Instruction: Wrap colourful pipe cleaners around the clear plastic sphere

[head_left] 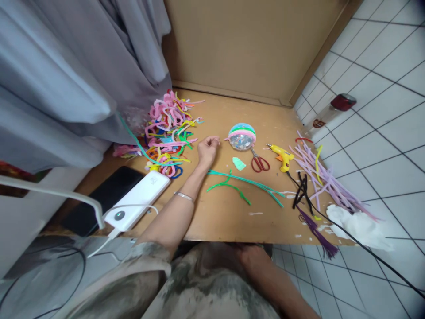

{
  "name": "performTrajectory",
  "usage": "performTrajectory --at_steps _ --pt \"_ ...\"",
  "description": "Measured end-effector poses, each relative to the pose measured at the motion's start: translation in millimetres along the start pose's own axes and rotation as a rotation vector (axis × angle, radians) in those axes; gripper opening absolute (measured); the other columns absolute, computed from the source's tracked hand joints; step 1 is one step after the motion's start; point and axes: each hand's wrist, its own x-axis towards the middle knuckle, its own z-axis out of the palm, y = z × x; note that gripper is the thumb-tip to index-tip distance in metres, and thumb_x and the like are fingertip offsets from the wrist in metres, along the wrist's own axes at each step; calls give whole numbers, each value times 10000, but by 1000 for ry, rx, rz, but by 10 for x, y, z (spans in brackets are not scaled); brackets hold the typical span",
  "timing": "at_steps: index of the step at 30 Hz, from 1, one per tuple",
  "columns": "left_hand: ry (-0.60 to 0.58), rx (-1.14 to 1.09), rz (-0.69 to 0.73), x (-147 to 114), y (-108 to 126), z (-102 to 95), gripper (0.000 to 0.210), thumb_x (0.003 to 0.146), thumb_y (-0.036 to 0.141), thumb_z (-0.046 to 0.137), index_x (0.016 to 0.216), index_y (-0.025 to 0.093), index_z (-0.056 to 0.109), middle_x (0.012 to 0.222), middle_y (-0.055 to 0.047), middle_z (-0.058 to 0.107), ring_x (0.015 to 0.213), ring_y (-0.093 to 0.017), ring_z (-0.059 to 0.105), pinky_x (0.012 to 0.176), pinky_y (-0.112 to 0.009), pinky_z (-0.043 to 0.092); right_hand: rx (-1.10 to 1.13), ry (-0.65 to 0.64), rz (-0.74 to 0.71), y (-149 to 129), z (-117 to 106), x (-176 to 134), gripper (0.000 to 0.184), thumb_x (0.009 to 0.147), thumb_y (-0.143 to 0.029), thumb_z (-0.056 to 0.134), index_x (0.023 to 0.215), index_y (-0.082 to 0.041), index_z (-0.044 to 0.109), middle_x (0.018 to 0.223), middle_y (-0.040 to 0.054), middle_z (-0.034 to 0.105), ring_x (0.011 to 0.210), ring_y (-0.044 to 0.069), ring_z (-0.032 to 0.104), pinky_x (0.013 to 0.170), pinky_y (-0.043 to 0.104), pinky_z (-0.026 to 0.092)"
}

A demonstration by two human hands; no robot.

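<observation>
My left hand [208, 150] hovers over or rests on the table, fingers curled together; whether anything is in them is hidden. Just right of it sits a round piece [241, 141] with blue, green and pink fuzzy bands above a shiny silvery face. Close by are red-handled scissors [260, 164] and a mint-green scrap [239, 164]. Long teal pipe cleaners [245, 179] lie under my left wrist's right side, with twisted green pipe cleaners [234, 186] nearer me. Below the table edge, my right hand [254, 261] is by my lap, its fingers hidden.
A tangled heap of coloured pipe cleaners [169, 115] fills the left. Nearer me lie a white power bank [139, 201] and a black flat device [106, 195]. A yellow glue gun [282, 157], lilac pipe cleaners [327, 177], a purple tassel [315, 230] and white tissue [357, 226] are right.
</observation>
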Motion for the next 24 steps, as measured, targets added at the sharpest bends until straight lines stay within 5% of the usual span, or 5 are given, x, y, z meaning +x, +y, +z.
performTrajectory --at_steps 3,7,13,17,24 --pt "-13 10 11 -10 -4 10 170 795 330 642 713 184 674 656 -2 665 620 -121 577 659 -244 456 -202 -49 243 218 508 197 533 728 9 537 1132 -275 738 1046 124 783 939 301 748 791 379 579" --pt "-87 55 62 -68 11 44 201 798 348 626 700 183 687 652 -9 665 601 -127 553 625 -246 433 -176 71 215 378 672 314 553 776 7 463 1150 -318 708 1016 70 788 955 265 736 882 400 569" --pt "-414 188 150 -254 -6 170 214 794 328 629 840 165 762 644 -3 669 575 -134 536 594 -248 422 74 25 30 117 76 -37 242 807 -58 521 785 -229 690 800 37 740 795 203 693 720 285 520" --pt "-487 287 295 -350 68 231 247 844 330 606 939 187 784 770 -39 731 652 -157 594 651 -267 462 283 148 -78 -110 -507 -144 166 882 -109 539 845 -212 663 807 7 706 770 150 657 696 234 462" --pt "-701 404 568 -403 284 176 399 884 444 623 1220 250 715 1230 -98 678 1127 -254 636 984 -372 474 -260 487 51 85 -836 530 196 916 -125 514 966 -200 689 1232 146 646 1122 286 563 926 405 431"
